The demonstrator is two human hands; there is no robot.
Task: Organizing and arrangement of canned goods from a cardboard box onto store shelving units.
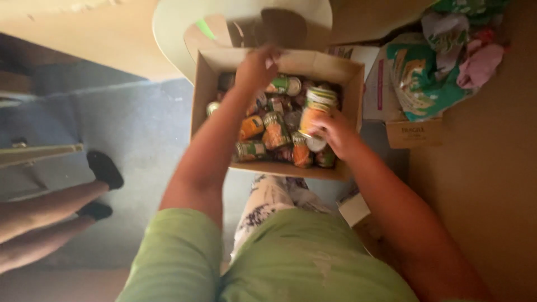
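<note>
A brown cardboard box (pixel 352 84) sits in front of me, filled with several food cans with orange and green labels. My right hand (pixel 334 132) grips an upright can (pixel 316 109) with an orange label, lifted a little above the others at the box's right side. My left hand (pixel 255 67) reaches over the box's far edge; it is blurred, and whether it holds anything is unclear. Loose cans (pixel 263 131) lie tumbled between my arms.
A pale round table (pixel 173 28) stands behind the box. At the right, another carton (pixel 414 134) holds green printed bags and pink cloth (pixel 481 64). Another person's legs in black shoes (pixel 103 168) stand at the left on grey floor.
</note>
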